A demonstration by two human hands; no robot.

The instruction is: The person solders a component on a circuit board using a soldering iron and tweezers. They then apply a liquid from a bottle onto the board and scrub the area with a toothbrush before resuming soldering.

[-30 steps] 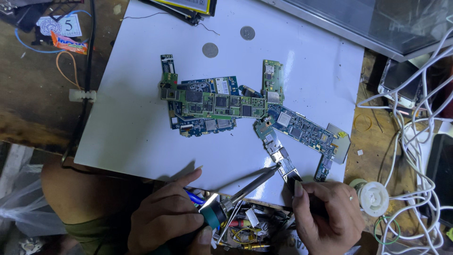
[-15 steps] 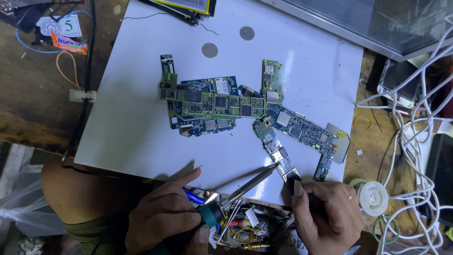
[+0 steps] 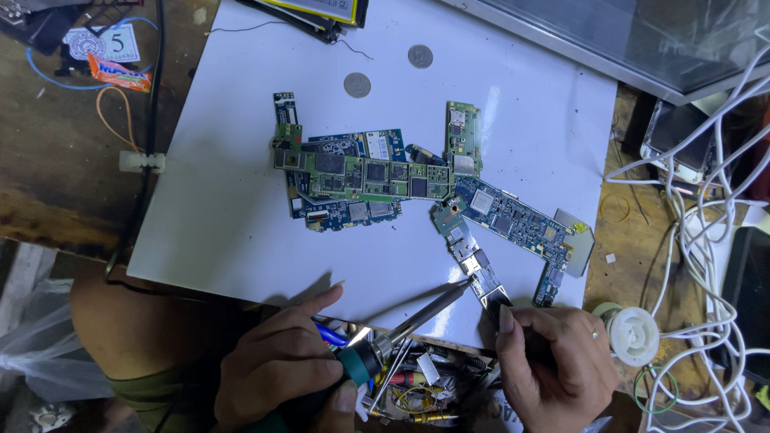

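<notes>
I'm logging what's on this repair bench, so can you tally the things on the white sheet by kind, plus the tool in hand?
Green and blue circuit boards, laid touching or overlapping: about 5
Round grey metal coins: 2
Soldering iron with metal tip and teal grip, held in the left hand: 1
Total: about 8
The right hand pinches the lowest small board's end.

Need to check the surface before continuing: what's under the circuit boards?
The circuit boards lie on a white sheet over the wooden bench. Two coins rest on the same sheet. Anything directly beneath the boards is covered.
</notes>
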